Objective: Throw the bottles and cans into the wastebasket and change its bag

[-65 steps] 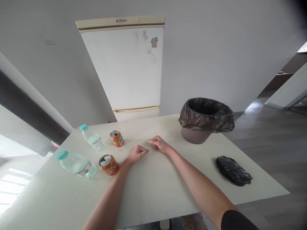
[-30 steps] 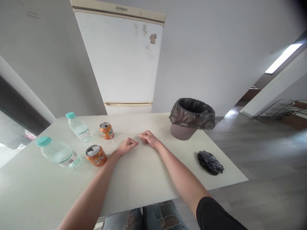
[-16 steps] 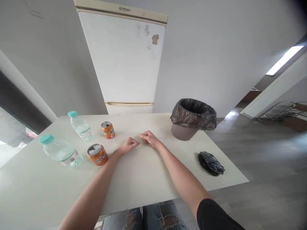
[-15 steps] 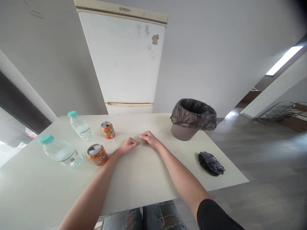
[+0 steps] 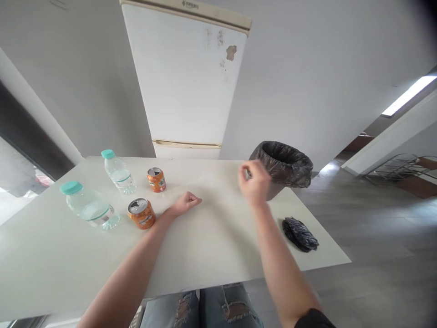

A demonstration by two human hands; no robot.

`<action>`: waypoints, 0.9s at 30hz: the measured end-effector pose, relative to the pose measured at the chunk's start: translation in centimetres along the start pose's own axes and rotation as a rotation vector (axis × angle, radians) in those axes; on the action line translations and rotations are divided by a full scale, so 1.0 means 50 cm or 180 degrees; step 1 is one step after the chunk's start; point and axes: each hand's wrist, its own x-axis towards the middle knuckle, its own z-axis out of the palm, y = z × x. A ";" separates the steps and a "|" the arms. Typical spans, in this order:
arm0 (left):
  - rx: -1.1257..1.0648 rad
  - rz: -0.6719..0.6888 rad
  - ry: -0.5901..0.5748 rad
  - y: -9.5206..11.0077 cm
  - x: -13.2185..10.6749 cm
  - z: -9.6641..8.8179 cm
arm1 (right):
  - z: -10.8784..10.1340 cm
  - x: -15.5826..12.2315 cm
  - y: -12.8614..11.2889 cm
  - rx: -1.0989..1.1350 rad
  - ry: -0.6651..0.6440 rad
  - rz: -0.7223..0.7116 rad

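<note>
My left hand rests on the white table, its fingers curled into a loose fist with nothing visible in them. To its left stand two orange drink cans with opened tops, the nearer can and the farther can. My right hand is raised above the table, in front of a bin lined with a black plastic bag. Its fingers look bent but are smeared by motion, and I cannot make out anything in them. Part of the bin is hidden behind that hand.
Two clear bottles with teal caps, a larger bottle and a smaller bottle, stand at the left. A folded black plastic bag lies near the right edge of the table. Behind the table is a white fridge.
My right hand has lifted off the table beside my left hand and moved right, to the front of the bin. The left hand stays in place. The view has shifted slightly.
</note>
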 end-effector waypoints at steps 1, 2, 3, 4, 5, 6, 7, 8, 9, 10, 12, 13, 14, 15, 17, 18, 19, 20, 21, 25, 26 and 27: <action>-0.0018 0.0004 0.0000 -0.002 0.000 0.000 | -0.038 0.017 0.014 -0.0253 0.0224 -0.0055; -0.0037 0.0010 -0.0001 -0.003 0.000 0.000 | -0.073 0.032 0.031 -0.0494 0.0325 -0.0087; -0.0057 0.0017 -0.0003 -0.005 0.000 0.000 | -0.103 0.043 0.051 -0.0703 0.0287 -0.0104; -0.0076 0.0026 -0.0005 -0.005 0.000 0.000 | -0.127 0.051 0.073 -0.0886 0.0157 -0.0079; -0.0093 0.0037 -0.0004 -0.006 0.000 0.001 | -0.145 0.057 0.096 -0.1072 -0.0012 -0.0042; -0.0108 0.0049 0.0000 -0.006 0.000 0.001 | -0.157 0.059 0.118 -0.1251 -0.0256 0.0016; -0.0121 0.0059 0.0007 -0.007 0.000 0.002 | -0.164 0.060 0.139 -0.1405 -0.0490 0.0083; -0.0132 0.0068 0.0015 -0.007 0.000 0.003 | -0.167 0.060 0.158 -0.1518 -0.0679 0.0125; -0.0142 0.0074 0.0023 -0.007 0.000 0.003 | -0.167 0.060 0.172 -0.1590 -0.0824 0.0151; -0.0152 0.0079 0.0028 -0.007 0.000 0.003 | -0.166 0.059 0.182 -0.1616 -0.0903 0.0169; -0.0180 0.0091 0.0032 -0.007 -0.001 0.002 | -0.164 0.061 0.187 -0.1543 -0.0953 0.0181; -0.0201 0.0099 0.0029 -0.005 -0.003 0.000 | -0.163 0.062 0.182 -0.1461 -0.0963 0.0179; -0.0229 0.0110 0.0021 -0.003 -0.004 -0.002 | -0.164 0.063 0.173 -0.1356 -0.0968 0.0166; -0.0263 0.0124 0.0003 0.002 -0.006 -0.002 | -0.164 0.065 0.160 -0.1240 -0.0965 0.0131; -0.0347 0.0165 -0.0089 0.017 -0.011 0.003 | -0.164 0.066 0.124 -0.1011 -0.0930 0.0009; -0.0389 0.0195 -0.0170 0.027 -0.014 0.010 | -0.162 0.066 0.104 -0.0900 -0.0899 -0.0049; -0.0419 0.0230 -0.0272 0.040 -0.018 0.023 | -0.158 0.065 0.081 -0.0783 -0.0878 -0.0096; -0.0453 0.0274 -0.0429 0.053 -0.022 0.040 | -0.153 0.063 0.058 -0.0652 -0.0890 -0.0135; -0.0497 0.0321 -0.0657 0.066 -0.027 0.062 | -0.146 0.061 0.034 -0.0511 -0.0917 -0.0164; -0.0955 0.0492 -0.2206 0.108 -0.049 0.174 | -0.114 0.049 -0.062 0.0107 -0.1198 -0.0293; -0.1059 0.0500 -0.2538 0.114 -0.053 0.198 | -0.106 0.045 -0.084 0.0253 -0.1287 -0.0343; -0.1137 0.0514 -0.2798 0.117 -0.057 0.219 | -0.100 0.042 -0.105 0.0384 -0.1377 -0.0398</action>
